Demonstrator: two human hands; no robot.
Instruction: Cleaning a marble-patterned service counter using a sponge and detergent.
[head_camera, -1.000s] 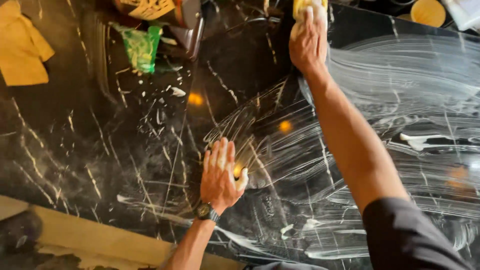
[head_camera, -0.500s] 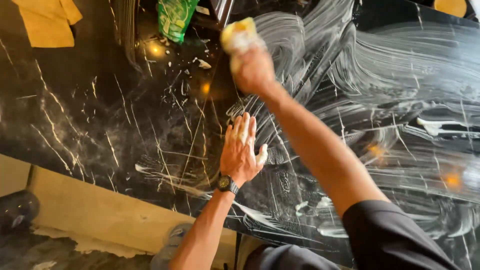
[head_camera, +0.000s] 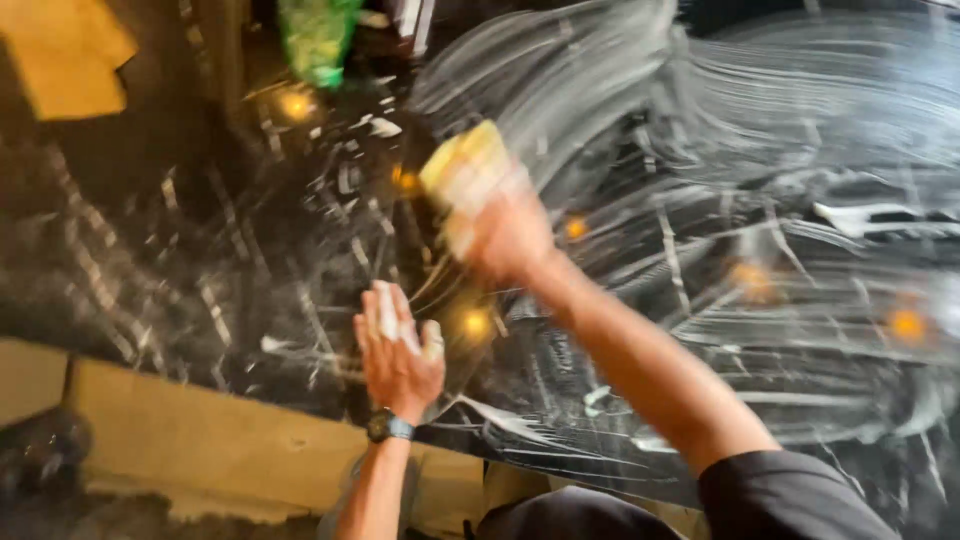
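1. The right hand (head_camera: 505, 235) has its grip closed around a yellow sponge (head_camera: 468, 175), pressed on the black counter (head_camera: 180, 250).
2. White soap streaks (head_camera: 760, 130) spread to the right of that grip.
3. The left hand (head_camera: 398, 350) lies flat, fingers spread, below the sponge, holding nothing.

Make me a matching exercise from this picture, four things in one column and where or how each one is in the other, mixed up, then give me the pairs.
Things
1. sponge
2. left hand
3. green bag
4. yellow cloth

Places or states
A. top left corner of the view
B. flat on the black marble slab, fingers spread
C. gripped in the right hand
D. top edge, left of the white smears

Pairs: 1-C, 2-B, 3-D, 4-A
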